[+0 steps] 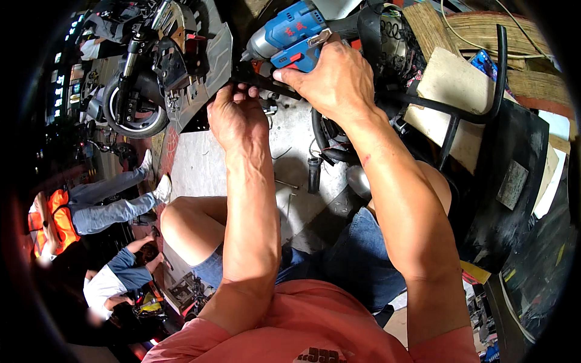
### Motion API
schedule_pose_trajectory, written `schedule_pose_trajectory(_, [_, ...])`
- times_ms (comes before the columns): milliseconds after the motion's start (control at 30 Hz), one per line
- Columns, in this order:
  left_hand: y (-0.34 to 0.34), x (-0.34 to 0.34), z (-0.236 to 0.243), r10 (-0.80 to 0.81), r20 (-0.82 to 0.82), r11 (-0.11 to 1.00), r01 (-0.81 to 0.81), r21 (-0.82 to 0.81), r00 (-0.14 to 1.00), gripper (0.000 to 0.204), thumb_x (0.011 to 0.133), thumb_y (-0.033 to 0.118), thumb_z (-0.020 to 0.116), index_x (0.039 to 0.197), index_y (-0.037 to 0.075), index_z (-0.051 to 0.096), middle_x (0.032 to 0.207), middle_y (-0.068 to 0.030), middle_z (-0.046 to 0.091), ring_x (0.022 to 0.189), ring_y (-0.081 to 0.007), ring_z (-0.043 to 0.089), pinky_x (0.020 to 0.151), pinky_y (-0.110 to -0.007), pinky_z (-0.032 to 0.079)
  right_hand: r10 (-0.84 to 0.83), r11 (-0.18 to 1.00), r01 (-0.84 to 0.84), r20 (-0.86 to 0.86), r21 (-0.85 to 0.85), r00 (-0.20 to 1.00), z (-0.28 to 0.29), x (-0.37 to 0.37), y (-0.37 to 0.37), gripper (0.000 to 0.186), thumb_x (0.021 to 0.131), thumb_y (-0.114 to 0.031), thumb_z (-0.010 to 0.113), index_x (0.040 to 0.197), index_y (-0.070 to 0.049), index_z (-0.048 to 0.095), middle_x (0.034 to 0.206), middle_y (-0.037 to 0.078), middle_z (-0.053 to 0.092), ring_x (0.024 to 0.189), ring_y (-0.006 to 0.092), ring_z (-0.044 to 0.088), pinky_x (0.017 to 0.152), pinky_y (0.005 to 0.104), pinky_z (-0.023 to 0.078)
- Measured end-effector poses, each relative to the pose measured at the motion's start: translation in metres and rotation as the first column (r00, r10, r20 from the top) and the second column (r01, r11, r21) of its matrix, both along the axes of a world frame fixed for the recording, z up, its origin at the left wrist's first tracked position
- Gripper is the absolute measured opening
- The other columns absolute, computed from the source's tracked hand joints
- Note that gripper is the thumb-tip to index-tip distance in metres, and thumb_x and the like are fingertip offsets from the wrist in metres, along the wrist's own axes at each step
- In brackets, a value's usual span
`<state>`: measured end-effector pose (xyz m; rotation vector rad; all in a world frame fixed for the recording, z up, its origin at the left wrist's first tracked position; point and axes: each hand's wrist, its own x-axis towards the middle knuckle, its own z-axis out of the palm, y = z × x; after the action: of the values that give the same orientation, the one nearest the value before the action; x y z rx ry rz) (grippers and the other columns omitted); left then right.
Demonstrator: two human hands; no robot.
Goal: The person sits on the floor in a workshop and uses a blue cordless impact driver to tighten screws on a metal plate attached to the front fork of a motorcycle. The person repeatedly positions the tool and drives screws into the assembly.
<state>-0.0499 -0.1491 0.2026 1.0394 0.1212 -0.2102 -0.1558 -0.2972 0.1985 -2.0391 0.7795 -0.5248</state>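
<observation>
My right hand is closed round a blue cordless impact wrench, its thumb stretched out below the blue lower part. The tool's grey nose points left, toward the edge of a grey panel on a scooter or motorbike. Just below that edge is my left hand, palm up with its fingers curled in. Its fingertips are close to a dark bar under the tool; what they pinch, if anything, is hidden.
A motorbike wheel stands at the left. To the right are a bent black tube frame, a black panel and wooden boards. A black handlebar grip lies on the pale floor. Two people are at the lower left.
</observation>
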Motion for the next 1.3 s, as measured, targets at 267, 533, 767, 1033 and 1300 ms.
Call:
schedule_pose_trajectory(267, [-0.002, -0.002, -0.012, -0.075, 0.094, 0.997, 0.076, -0.006, 0.993, 0.013, 0.103, 0.007, 0.054, 0.093, 0.004, 0.061, 0.079, -0.0043, 0.059, 0.074, -0.0172, 0.054, 0.068, -0.035, 0.046, 0.022, 0.999, -0.021, -0.021, 0.031, 1.0, -0.003, -0.002, -0.009, 0.072, 0.069, -0.049, 0.094, 0.107, 0.006, 0.066, 0.095, 0.027, 0.076, 0.092, 0.0424, 0.076, 0.086, 0.048, 0.061])
schedule_pose_trajectory(533, [0.014, 0.011, -0.002, -0.014, 0.041, 0.994, 0.009, 0.108, 0.999, 0.021, 0.095, 0.013, 0.067, 0.082, -0.002, 0.068, 0.072, -0.0101, 0.067, 0.064, -0.0229, 0.066, 0.064, -0.036, 0.054, 0.073, 0.997, -0.072, -0.168, 0.016, 0.983, 0.021, 0.015, -0.002, 0.068, 0.07, -0.056, 0.092, 0.101, 0.002, 0.074, 0.094, 0.023, 0.077, 0.09, 0.0388, 0.076, 0.082, 0.0457, 0.059])
schedule_pose_trajectory(767, [-0.002, -0.008, -0.009, -0.068, 0.084, 0.993, 0.06, 0.099, 0.994, 0.009, 0.095, 0.009, 0.067, 0.092, 0.001, 0.07, 0.072, -0.0041, 0.065, 0.053, -0.0132, 0.058, 0.045, -0.029, 0.046, -0.006, 1.0, 0.005, -0.024, -0.015, 1.0, -0.016, 0.001, -0.003, 0.058, 0.08, -0.041, 0.093, 0.112, 0.004, 0.075, 0.106, 0.016, 0.078, 0.091, 0.0274, 0.071, 0.09, 0.0428, 0.055])
schedule_pose_trajectory(1033, [0.0, -0.008, -0.004, -0.019, 0.013, 0.993, 0.017, 0.115, 1.0, 0.006, 0.092, 0.006, 0.07, 0.095, 0.002, 0.072, 0.08, -0.0062, 0.07, 0.061, -0.0151, 0.065, 0.048, -0.03, 0.055, 0.036, 0.994, -0.031, -0.045, 0.104, 0.998, 0.023, 0.012, 0.013, 0.058, 0.078, -0.034, 0.094, 0.119, 0.002, 0.072, 0.105, 0.012, 0.077, 0.092, 0.0255, 0.072, 0.09, 0.0413, 0.056])
schedule_pose_trajectory(1300, [0.002, 0.0, -0.001, -0.051, 0.084, 0.998, 0.053, -0.029, 0.995, 0.008, 0.095, 0.003, 0.068, 0.101, -0.002, 0.07, 0.083, -0.0097, 0.068, 0.063, -0.0206, 0.065, 0.059, -0.034, 0.058, -0.02, 0.999, 0.02, -0.006, -0.039, 1.0, 0.006, 0.018, -0.002, 0.048, 0.074, -0.035, 0.091, 0.107, -0.003, 0.076, 0.098, 0.021, 0.077, 0.094, 0.0418, 0.074, 0.086, 0.0463, 0.057])
